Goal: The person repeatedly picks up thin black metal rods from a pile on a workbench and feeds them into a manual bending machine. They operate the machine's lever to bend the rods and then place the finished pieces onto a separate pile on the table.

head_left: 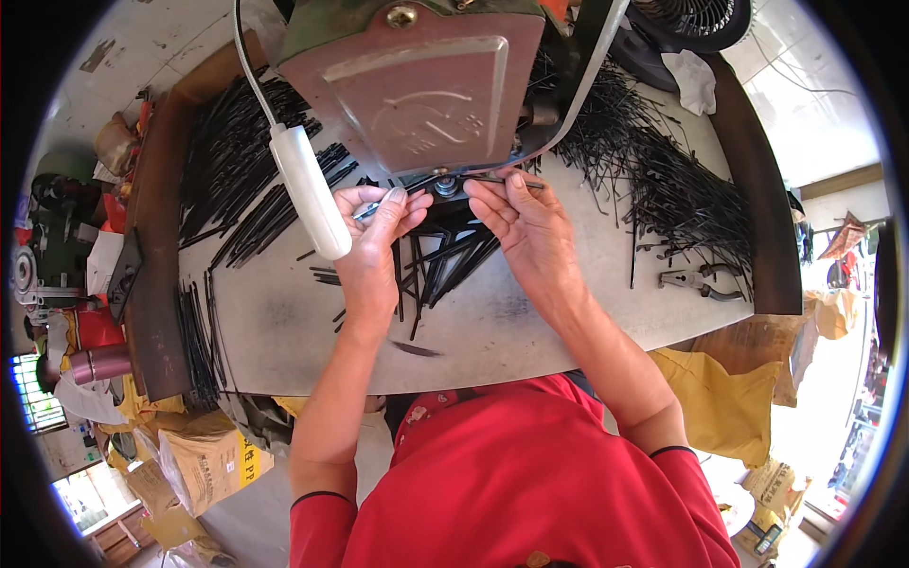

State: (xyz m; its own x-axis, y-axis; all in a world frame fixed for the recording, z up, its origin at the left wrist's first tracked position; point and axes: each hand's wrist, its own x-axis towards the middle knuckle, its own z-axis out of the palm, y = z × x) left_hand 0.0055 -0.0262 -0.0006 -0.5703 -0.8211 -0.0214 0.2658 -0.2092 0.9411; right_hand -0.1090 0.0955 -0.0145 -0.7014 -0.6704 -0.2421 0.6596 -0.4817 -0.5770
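Under the reddish-brown and green machine head (417,114), both my hands are raised close to a small round metal tool (445,186). My left hand (374,237) pinches a thin rod (367,211) between thumb and fingers, its shiny end showing beside the thumb. On the other side of the tool, my right hand (532,227) grips a thin dark rod (492,179) that points toward the tool. Whether the two hands hold one and the same rod I cannot tell. Short black rods (464,260) lie loosely on the pale tabletop (483,346) below my hands.
A white stick lamp (310,189) hangs just left of my left hand. Long black rods (237,161) are heaped at left, thinner bent-ended ones (686,204) at right. Pliers (703,281) lie at the right edge, inside wooden side boards (156,256). A fan (691,19) stands behind.
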